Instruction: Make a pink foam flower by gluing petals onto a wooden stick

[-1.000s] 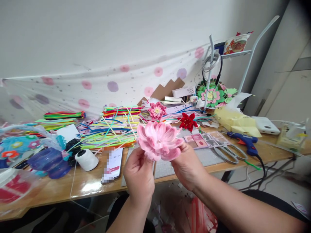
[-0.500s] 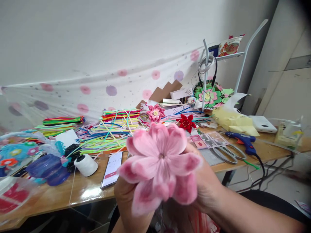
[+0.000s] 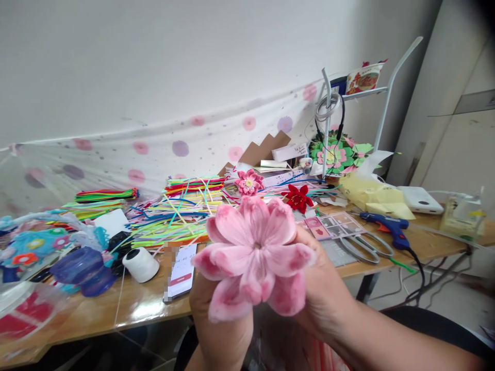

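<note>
A large pink flower (image 3: 258,252), with fuzzy petals darker at the tips, faces me in the middle of the view. My left hand (image 3: 220,319) is closed around its underside from the left. From the right, my right hand (image 3: 320,283) grips it too, with the thumb behind the petals. The petals cover most of my fingers and whatever stem or back the flower has. Beyond it on the table lie a smaller pink flower (image 3: 249,183) with a pale centre and a red flower (image 3: 297,198).
Bundles of coloured pipe cleaners (image 3: 178,211) cover the table's back. On the left are a white thread cone (image 3: 141,265), a phone (image 3: 181,270) and a blue-purple container (image 3: 83,270). Scissors (image 3: 363,247) and a blue glue gun (image 3: 386,226) with a trailing cord lie on the right.
The flower has tipped slightly, its lower petals now higher and drawn in. Both hands keep their hold. The whole scene has shifted a little right and down.
</note>
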A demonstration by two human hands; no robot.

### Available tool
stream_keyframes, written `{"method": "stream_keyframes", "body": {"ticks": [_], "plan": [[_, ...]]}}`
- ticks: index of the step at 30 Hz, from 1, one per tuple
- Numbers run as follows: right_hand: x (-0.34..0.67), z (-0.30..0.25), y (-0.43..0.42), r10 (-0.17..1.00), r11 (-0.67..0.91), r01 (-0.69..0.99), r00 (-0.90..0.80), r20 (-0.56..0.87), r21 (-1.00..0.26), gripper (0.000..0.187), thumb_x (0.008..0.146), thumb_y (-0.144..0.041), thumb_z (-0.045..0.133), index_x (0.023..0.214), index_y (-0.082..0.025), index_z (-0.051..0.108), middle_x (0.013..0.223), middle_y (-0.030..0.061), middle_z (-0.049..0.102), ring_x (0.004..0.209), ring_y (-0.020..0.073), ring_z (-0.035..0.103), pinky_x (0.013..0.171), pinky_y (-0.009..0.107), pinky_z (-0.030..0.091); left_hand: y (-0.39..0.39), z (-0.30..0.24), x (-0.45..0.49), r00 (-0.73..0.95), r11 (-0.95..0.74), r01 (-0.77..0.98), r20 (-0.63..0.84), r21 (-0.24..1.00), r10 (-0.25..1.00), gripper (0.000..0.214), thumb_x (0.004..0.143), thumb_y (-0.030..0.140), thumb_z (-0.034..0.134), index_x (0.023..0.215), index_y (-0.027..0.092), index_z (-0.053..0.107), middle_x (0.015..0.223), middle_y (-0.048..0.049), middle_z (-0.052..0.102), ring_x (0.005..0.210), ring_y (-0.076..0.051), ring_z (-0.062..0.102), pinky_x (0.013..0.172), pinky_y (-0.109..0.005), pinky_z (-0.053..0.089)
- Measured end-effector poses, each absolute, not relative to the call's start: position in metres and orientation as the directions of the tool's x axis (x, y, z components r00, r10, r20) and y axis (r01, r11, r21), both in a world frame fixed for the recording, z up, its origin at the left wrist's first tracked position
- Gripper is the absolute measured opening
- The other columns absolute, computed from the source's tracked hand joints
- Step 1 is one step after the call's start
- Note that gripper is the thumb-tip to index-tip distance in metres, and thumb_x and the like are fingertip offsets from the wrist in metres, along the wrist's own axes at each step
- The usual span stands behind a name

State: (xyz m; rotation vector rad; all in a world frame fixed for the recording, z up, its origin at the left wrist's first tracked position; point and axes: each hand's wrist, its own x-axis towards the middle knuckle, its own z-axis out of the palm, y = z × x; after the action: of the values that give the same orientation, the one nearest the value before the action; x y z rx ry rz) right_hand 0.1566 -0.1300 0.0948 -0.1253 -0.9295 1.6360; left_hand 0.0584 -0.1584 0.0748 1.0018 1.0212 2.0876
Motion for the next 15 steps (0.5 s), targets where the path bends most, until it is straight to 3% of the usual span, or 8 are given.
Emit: {"method": "stream_keyframes", "body": {"ticks": [3, 7, 11, 15], "plan": [[0.154, 0.092, -0.126, 0.882, -0.045, -0.806, -0.309, 0.355, -0.590, 0.030, 0.053, -0.014, 0.083, 0.068, -0.022, 0.058, 0.072, -0.0028, 0.060, 0.073, 0.0133, 0.057, 0.071, 0.026, 0.047, -0.153, 0.079, 0.063, -0.534, -0.617, -0.113, 0.476, 0.779, 0.699, 0.017, 0.056, 0.020, 0.079, 0.069, 0.026, 0.070, 0.076, 0.0010, 0.068, 0.081, -0.023, 0.062, 0.079, -0.039, 0.050], [0.149, 0.086, -0.116, 0.899, -0.134, -0.817, -0.338, 0.277, -0.561, 0.030, 0.055, -0.015, 0.081, 0.068, -0.020, 0.055, 0.070, -0.0044, 0.059, 0.063, 0.0102, 0.055, 0.062, 0.024, 0.048, -0.139, 0.076, 0.065, -0.507, -0.607, -0.106, 0.482, 0.788, 0.715, 0.019, 0.060, 0.022, 0.078, 0.077, 0.020, 0.071, 0.084, -0.0032, 0.071, 0.086, -0.023, 0.063, 0.081, -0.037, 0.048], [0.150, 0.078, -0.101, 0.918, -0.215, -0.788, -0.365, 0.155, -0.577, 0.022, 0.062, -0.015, 0.075, 0.073, -0.019, 0.056, 0.067, -0.0044, 0.060, 0.061, 0.0096, 0.057, 0.059, 0.024, 0.051, -0.125, 0.066, 0.065, -0.486, -0.537, -0.160, 0.408, 0.828, 0.773, 0.014, 0.072, 0.024, 0.071, 0.085, 0.019, 0.070, 0.085, -0.0021, 0.069, 0.083, -0.016, 0.062, 0.078, -0.027, 0.047], [0.155, 0.069, -0.088, 0.921, -0.303, -0.741, -0.389, 0.015, -0.599, 0.018, 0.065, -0.019, 0.071, 0.076, -0.018, 0.056, 0.060, -0.0025, 0.062, 0.052, 0.0107, 0.058, 0.053, 0.023, 0.051, -0.118, 0.053, 0.063, -0.452, -0.435, -0.367, 0.252, 0.822, 0.856, 0.010, 0.079, 0.027, 0.064, 0.080, 0.017, 0.067, 0.080, -0.0014, 0.067, 0.078, -0.012, 0.060, 0.075, -0.024, 0.047]]}}
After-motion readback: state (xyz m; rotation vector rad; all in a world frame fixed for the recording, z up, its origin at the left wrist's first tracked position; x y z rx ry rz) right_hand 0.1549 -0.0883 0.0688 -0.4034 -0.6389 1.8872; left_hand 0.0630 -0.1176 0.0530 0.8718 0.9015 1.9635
